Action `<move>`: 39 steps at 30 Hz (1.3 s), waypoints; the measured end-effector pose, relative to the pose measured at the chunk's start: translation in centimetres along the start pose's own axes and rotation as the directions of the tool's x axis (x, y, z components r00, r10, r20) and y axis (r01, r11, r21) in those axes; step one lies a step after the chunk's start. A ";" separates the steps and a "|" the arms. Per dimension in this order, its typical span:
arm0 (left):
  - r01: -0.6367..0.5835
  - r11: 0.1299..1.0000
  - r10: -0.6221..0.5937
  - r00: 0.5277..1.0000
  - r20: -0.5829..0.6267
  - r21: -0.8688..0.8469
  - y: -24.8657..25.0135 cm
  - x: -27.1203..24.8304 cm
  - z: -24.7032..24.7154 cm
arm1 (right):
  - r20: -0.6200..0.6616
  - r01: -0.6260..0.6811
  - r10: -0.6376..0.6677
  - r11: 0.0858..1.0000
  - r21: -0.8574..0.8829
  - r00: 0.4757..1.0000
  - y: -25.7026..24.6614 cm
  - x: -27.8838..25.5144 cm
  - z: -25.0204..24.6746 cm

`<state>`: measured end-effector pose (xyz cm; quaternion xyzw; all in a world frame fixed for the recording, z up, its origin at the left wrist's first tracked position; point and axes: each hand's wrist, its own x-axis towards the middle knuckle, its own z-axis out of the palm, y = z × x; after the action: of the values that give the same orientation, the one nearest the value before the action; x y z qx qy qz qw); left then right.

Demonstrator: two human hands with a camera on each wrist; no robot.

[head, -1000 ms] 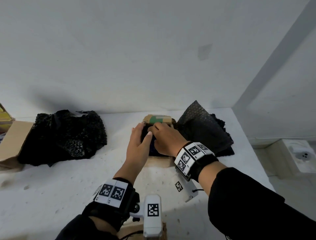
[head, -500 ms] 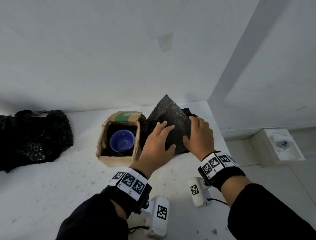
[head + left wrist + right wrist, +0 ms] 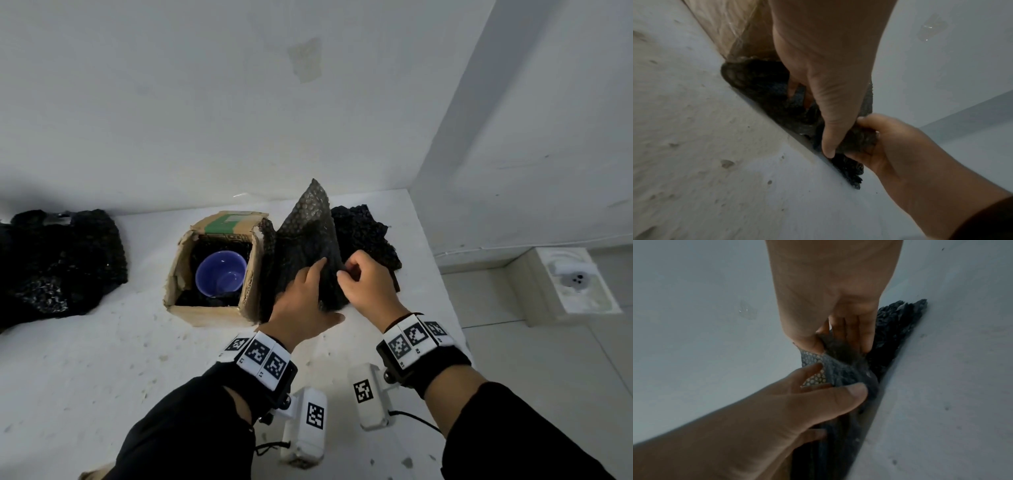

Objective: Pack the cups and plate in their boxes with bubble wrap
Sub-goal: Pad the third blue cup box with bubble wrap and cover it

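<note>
Well, both hands' fingers (image 3: pixel 322 264) on dimpled black bubble wrap (image 3: pixel 308 236), prob. pinching.

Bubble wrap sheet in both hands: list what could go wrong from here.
1. The bubble wrap sheet overlaps the crumpled pile behind it; the left hand and right hand lifting it may drag that pile along.
2. The sheet touches the open box; a sideways pull could shove it.
3. The blue cup has no cover on top, so it is exposed to knocks.
</note>
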<state>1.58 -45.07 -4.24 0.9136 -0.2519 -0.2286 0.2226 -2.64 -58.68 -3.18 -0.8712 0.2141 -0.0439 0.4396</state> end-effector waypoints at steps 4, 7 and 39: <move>0.036 0.999 -0.035 0.992 -0.124 0.007 0.5 -0.1 -0.5 | 0.067 -0.024 0.012 0.983 0.184 0.998 -2.2 0.0 -0.4; 0.004 0.998 -0.021 0.969 -0.245 -0.069 1.0 -0.6 -2.1 | 0.117 -0.015 -0.023 0.949 0.314 0.993 -4.1 -0.1 -1.3; -0.344 0.915 0.403 0.808 -0.430 0.210 -6.0 -6.6 -17.7 | 0.090 0.331 -0.330 0.944 0.009 0.939 -17.7 0.7 1.1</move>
<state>8.03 -31.55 8.69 0.8856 -0.3794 0.0610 0.2609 4.17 -48.91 9.94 -0.8972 0.0447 -0.0769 0.4326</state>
